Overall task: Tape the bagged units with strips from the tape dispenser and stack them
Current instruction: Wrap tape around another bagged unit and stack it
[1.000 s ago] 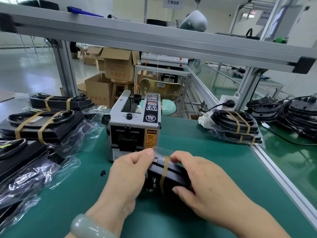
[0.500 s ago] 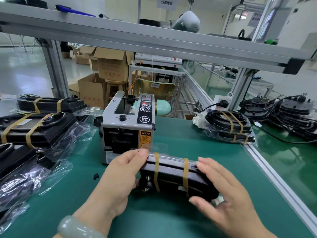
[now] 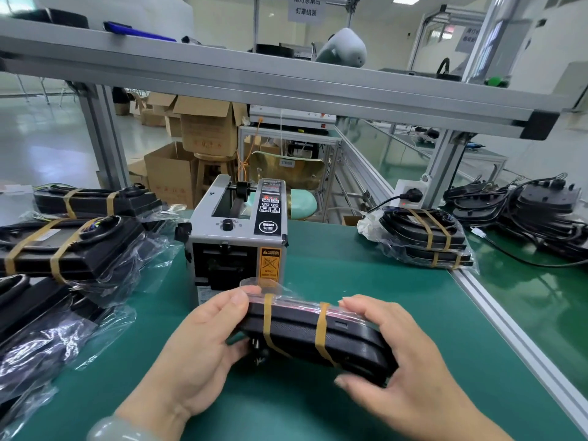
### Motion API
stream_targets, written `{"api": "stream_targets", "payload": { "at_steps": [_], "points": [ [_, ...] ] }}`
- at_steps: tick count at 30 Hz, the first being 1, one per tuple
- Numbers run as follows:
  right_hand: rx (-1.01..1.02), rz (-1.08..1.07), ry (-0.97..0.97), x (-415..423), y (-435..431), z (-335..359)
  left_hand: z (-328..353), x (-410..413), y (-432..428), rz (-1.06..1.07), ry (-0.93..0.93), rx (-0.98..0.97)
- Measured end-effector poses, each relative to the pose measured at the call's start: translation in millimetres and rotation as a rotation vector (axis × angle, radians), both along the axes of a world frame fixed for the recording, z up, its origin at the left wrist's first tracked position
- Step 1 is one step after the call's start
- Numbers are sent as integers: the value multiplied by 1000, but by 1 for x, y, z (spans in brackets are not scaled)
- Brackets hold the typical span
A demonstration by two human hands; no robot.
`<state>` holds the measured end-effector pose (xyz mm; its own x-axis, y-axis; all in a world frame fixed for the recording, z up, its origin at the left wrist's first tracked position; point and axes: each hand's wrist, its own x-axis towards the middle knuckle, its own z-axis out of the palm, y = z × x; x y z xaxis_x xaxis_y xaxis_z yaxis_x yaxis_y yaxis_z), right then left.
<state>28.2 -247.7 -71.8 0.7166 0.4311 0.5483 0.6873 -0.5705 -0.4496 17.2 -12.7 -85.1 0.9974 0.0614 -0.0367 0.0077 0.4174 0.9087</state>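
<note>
Both hands hold one bagged unit [image 3: 318, 338] just above the green table [image 3: 366, 281], right in front of the tape dispenser [image 3: 238, 246]. Left hand [image 3: 197, 348] grips the unit's left end, thumb on top and fingers curled under. Right hand [image 3: 401, 361] clasps the right end, fingers over the top edge and thumb underneath. Unit is black, in clear plastic, w/ two tan tape strips [image 3: 322, 332] wrapped across it, tilted slightly down to the right. Taped stack [image 3: 426, 240] sits at the table's right edge, approx. two units high. More taped units [image 3: 66, 246] lie at left, w/ untaped bagged ones [image 3: 41, 332] nearer the person.
</note>
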Motion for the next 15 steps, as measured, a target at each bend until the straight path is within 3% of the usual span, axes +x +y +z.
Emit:
{"api": "stream_targets", "payload": {
  "at_steps": [5, 10, 15],
  "points": [
    [-23, -136, -1, -5, 5, 16, 0, -1, 6, -72, 75, 6],
    [-191, -333, -263, -16, 10, 32, 10, 18, 19, 416, 254, 171],
    [-275, -409, -232, -19, 13, 35, 27, 40, 30, 458, 378, 100]
  ]
}}
